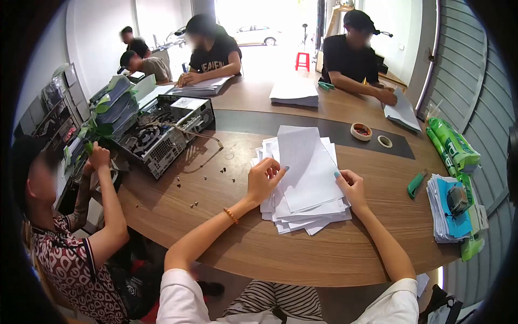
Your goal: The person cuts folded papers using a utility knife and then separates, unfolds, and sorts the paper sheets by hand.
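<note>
A loose, uneven pile of white paper (294, 220) lies on the wooden table in front of me. On top of it, my left hand (264, 181) pinches the left edge of a few upper sheets (307, 167), thumb over the paper and fingers curled. At their right edge my right hand (352, 189) grips the same sheets between thumb and bent fingers. The far end of these sheets is raised a little and curves. An orange bead bracelet (231, 215) circles my left wrist.
Left of the pile are an opened computer case (167, 129) and scattered screws (223, 170). Tape rolls (361, 132), a green cutter (416, 184) and a paper stack (445, 216) are to the right. Beyond stands another paper stack (294, 92). Several people sit around the table.
</note>
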`<state>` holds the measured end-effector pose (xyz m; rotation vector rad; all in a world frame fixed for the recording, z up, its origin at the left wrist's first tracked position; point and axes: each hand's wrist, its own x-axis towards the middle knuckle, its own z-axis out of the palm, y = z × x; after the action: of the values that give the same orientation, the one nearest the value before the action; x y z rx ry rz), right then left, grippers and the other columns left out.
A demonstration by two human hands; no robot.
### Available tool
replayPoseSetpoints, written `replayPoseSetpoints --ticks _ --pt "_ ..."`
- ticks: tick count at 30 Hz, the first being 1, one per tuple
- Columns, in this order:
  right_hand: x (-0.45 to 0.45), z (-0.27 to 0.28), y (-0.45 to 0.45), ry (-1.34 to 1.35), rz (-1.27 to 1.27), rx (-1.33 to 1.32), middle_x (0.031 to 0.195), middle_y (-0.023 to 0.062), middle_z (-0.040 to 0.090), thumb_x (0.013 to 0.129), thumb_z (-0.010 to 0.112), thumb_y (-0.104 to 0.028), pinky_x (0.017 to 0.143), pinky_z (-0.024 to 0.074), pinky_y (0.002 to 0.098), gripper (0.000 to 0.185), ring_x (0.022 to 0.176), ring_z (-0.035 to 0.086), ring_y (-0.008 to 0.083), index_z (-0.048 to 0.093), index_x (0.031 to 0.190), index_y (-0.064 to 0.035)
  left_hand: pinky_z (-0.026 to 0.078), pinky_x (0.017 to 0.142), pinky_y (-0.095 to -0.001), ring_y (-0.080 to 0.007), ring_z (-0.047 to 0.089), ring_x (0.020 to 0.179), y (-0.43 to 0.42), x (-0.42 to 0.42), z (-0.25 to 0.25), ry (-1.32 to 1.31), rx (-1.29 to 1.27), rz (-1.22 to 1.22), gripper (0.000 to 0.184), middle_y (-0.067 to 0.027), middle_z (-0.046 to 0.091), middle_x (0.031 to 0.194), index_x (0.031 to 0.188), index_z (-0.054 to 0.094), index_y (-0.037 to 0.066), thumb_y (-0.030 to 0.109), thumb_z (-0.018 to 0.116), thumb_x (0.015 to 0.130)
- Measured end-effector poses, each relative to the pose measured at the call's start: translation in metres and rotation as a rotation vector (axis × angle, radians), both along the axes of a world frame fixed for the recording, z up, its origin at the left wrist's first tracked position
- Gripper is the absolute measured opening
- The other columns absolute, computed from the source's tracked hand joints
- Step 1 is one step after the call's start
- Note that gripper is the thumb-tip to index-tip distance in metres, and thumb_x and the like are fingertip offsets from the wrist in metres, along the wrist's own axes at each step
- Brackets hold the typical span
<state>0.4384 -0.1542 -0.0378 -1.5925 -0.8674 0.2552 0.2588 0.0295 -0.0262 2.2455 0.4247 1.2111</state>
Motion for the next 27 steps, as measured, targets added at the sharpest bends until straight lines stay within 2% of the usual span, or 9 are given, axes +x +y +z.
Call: replayPoseSetpoints --ticks 2,11,16,19,20,22,23,25,27 --pt "-0.001 0.001 0.000 -0.013 -0.004 0.009 0.065 0.0005 0.056 0.079 0.062 -0.018 0.053 0.0395 0.0208 0.020 0.059 0.049 0.0057 0.062 0.085 0.0010 0.036 0.042 -0.0194 -0.0062 0.049 0.047 0.004 -0.003 -0.004 -0.087 -0.089 -0.128 0.013 -0.0036 0.053 0.056 0.070 0.057 0.004 0.013 0.065 0.075" --pt "-0.005 0.003 -0.002 -0.022 -0.010 -0.013 0.064 -0.0008 0.055 0.078 0.061 -0.018 0.053 0.0386 0.0199 0.020 0.058 0.047 0.0058 0.062 0.087 0.0001 0.037 0.043 -0.0188 -0.0045 0.049 0.049 -0.001 -0.017 0.008 -0.070 -0.189 -0.149 0.010 -0.0045 0.056 0.057 0.078 0.060 0.000 0.010 0.062 0.076" --pt "-0.007 0.008 -0.003 -0.026 0.003 -0.049 0.064 -0.0023 0.054 0.078 0.062 -0.020 0.054 0.0371 0.0197 0.021 0.058 0.045 0.0053 0.062 0.086 -0.0001 0.030 0.042 -0.0188 -0.0036 0.046 0.049 0.010 -0.017 -0.004 0.134 -0.190 -0.243 0.015 -0.0036 0.057 0.056 0.079 0.060 -0.002 0.013 0.062 0.077" --pt "-0.007 0.009 -0.004 -0.085 0.018 -0.055 0.066 -0.0011 0.055 0.079 0.061 -0.018 0.054 0.0380 0.0199 0.019 0.059 0.046 0.0057 0.062 0.089 -0.0020 0.034 0.046 -0.0177 -0.0032 0.048 0.054 0.008 -0.016 -0.006 0.079 -0.549 -0.291 0.013 0.0007 0.059 0.065 0.085 0.061 -0.001 0.011 0.055 0.082" --pt "-0.007 0.008 -0.003 -0.084 0.002 -0.046 0.066 -0.0011 0.055 0.079 0.061 -0.018 0.054 0.0380 0.0199 0.019 0.059 0.046 0.0057 0.062 0.089 -0.0020 0.034 0.046 -0.0177 -0.0032 0.048 0.054 0.011 -0.018 -0.006 0.085 -0.539 -0.306 0.013 0.0007 0.059 0.065 0.085 0.061 -0.001 0.011 0.055 0.082" --pt "-0.005 0.005 -0.001 -0.064 -0.035 0.010 0.072 0.0004 0.056 0.080 0.060 -0.017 0.055 0.0389 0.0205 0.020 0.062 0.046 0.0067 0.061 0.093 -0.0023 0.039 0.050 -0.0182 -0.0044 0.051 0.061 0.018 -0.022 -0.003 -0.078 -0.764 -0.323 0.016 -0.0004 0.060 0.072 0.090 0.060 0.000 0.013 0.053 0.084" --pt "-0.002 0.002 -0.001 -0.019 0.010 0.020 0.079 0.0021 0.056 0.080 0.059 -0.018 0.056 0.0403 0.0214 0.023 0.066 0.048 0.0076 0.058 0.098 -0.0027 0.039 0.050 -0.0182 -0.0044 0.051 0.061 0.024 -0.024 -0.002 -0.079 -0.758 -0.338 0.016 -0.0004 0.060 0.072 0.090 0.060 0.000 0.013 0.053 0.084" --pt "-0.002 0.003 0.000 -0.032 -0.010 0.023 0.081 0.0024 0.055 0.080 0.059 -0.018 0.057 0.0407 0.0216 0.025 0.066 0.048 0.0077 0.057 0.100 -0.0030 0.043 0.054 -0.0194 -0.0063 0.054 0.068 0.041 -0.029 0.003 -0.119 -0.953 -0.281 0.021 -0.0024 0.059 0.080 0.097 0.057 -0.002 0.014 0.051 0.085" --pt "-0.003 0.004 -0.001 -0.047 -0.011 0.015 0.083 0.0034 0.055 0.081 0.059 -0.019 0.059 0.0420 0.0226 0.028 0.065 0.048 0.0082 0.055 0.103 -0.0026 0.044 0.056 -0.0199 -0.0077 0.056 0.070 0.054 -0.044 0.008 -0.141 -0.991 -0.305 0.023 -0.0036 0.059 0.082 0.098 0.056 -0.003 0.015 0.052 0.084"
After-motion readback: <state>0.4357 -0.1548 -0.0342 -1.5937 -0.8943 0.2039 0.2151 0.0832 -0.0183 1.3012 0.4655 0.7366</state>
